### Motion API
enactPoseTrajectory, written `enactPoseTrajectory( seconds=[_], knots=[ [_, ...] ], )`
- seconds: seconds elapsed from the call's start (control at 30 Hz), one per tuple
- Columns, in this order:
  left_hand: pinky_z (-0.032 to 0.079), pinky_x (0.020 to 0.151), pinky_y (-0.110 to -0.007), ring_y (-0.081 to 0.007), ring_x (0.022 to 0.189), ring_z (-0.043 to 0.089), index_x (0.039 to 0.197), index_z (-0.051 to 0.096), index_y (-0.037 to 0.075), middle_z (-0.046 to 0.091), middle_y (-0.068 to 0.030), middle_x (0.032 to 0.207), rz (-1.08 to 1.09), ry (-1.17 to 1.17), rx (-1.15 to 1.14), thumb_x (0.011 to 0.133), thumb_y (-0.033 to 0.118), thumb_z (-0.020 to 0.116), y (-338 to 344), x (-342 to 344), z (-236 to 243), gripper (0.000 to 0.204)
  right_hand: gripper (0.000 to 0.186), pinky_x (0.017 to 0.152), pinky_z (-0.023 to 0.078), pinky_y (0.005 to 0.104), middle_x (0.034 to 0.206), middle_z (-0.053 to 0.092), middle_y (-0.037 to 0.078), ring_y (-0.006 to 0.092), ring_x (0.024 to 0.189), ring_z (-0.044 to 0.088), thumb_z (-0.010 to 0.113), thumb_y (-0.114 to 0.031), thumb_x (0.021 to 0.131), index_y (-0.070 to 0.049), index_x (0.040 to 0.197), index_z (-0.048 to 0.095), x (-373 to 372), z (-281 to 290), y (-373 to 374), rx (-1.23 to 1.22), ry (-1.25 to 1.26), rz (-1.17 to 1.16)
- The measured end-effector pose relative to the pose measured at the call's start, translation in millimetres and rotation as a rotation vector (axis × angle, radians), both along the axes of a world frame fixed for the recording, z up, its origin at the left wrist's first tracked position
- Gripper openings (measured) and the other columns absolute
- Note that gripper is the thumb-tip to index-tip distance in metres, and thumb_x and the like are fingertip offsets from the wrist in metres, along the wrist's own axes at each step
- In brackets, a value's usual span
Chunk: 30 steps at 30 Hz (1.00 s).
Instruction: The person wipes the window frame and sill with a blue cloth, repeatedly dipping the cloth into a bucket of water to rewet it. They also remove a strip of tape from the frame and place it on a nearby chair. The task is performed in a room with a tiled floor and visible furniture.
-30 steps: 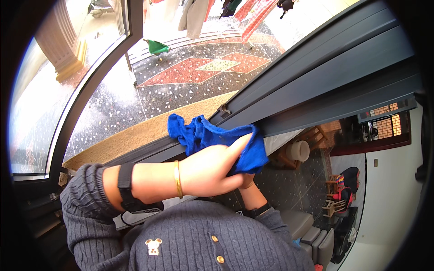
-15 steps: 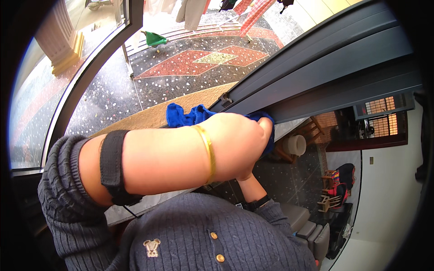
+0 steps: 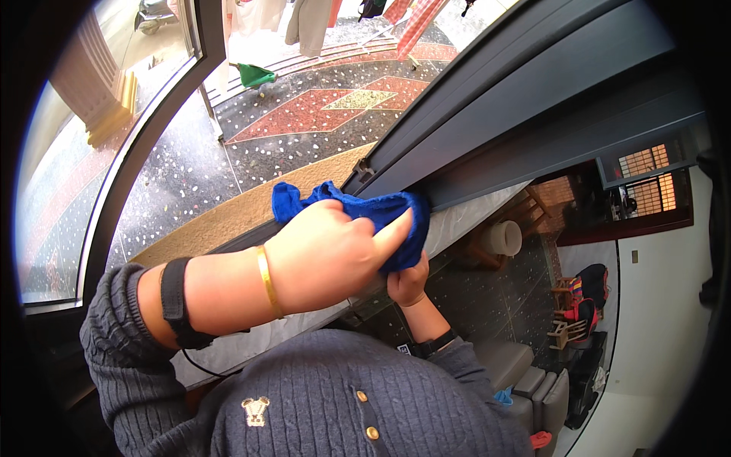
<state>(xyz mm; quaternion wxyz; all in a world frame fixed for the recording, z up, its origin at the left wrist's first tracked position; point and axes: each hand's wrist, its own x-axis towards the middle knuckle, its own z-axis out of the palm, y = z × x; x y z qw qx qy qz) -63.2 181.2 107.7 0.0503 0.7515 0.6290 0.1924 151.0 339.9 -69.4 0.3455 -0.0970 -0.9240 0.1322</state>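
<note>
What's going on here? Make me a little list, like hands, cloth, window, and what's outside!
Left hand: left hand presses a blue cloth onto the window frame
Right hand: right hand sits under the cloth's lower edge, by the stone sill
Cloth: bunched up, lying at the dark grey window frame
Wrists: gold bangle and black band on the left arm, dark watch on the right
Outside: speckled floor with a red diamond pattern, green thing, hanging clothes
Clothing: grey knitted cardigan with buttons
</note>
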Motion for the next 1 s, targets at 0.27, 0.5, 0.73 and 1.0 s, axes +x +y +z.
enactPoseTrajectory(
  seconds=[0.27,0.5,0.73,1.0],
  knots=[
    [0.045,0.067,-0.036,-0.0267,0.067,0.058,0.114,0.054,0.001,0.057,-0.0057,0.078,-0.022,-0.121,0.068,0.062,0.017,0.078,-8.6,-3.2,-44.9,0.060,0.024,0.078,0.048,0.0419,0.097,0.065,0.010,0.0325,0.087,0.060,0.057,-0.003,0.068,-0.003,0.091,0.065,0.8,0.9,-0.5,-0.039,-0.008,-0.013],
    [0.044,0.065,-0.035,-0.0243,0.064,0.062,0.128,0.048,0.004,0.059,-0.0024,0.075,-0.034,-0.212,0.204,0.071,0.020,0.075,4.7,1.2,-35.9,0.065,0.022,0.077,0.048,0.0419,0.096,0.065,0.011,0.0323,0.087,0.061,0.058,-0.004,0.069,-0.003,0.090,0.066,-1.4,3.7,-1.9,-0.010,0.020,-0.017],
    [0.045,0.067,-0.038,-0.0305,0.064,0.061,0.128,0.044,-0.004,0.061,-0.0101,0.070,-0.045,-0.326,-0.007,0.069,0.017,0.073,4.5,11.2,-54.7,0.069,0.021,0.076,0.047,0.0421,0.096,0.065,0.011,0.0321,0.087,0.061,0.058,-0.005,0.070,-0.003,0.089,0.066,-1.8,2.4,-1.9,-0.013,0.010,-0.017],
    [0.048,0.073,-0.035,-0.0267,0.076,0.065,0.139,0.037,-0.001,0.064,-0.0141,0.083,0.034,-0.583,-0.110,0.075,0.010,0.068,4.0,10.8,-73.7,0.072,0.021,0.078,0.047,0.0421,0.097,0.065,0.011,0.0323,0.087,0.061,0.056,-0.004,0.071,-0.002,0.090,0.065,-1.7,3.9,-2.7,-0.013,-0.015,-0.023]
  ],
)
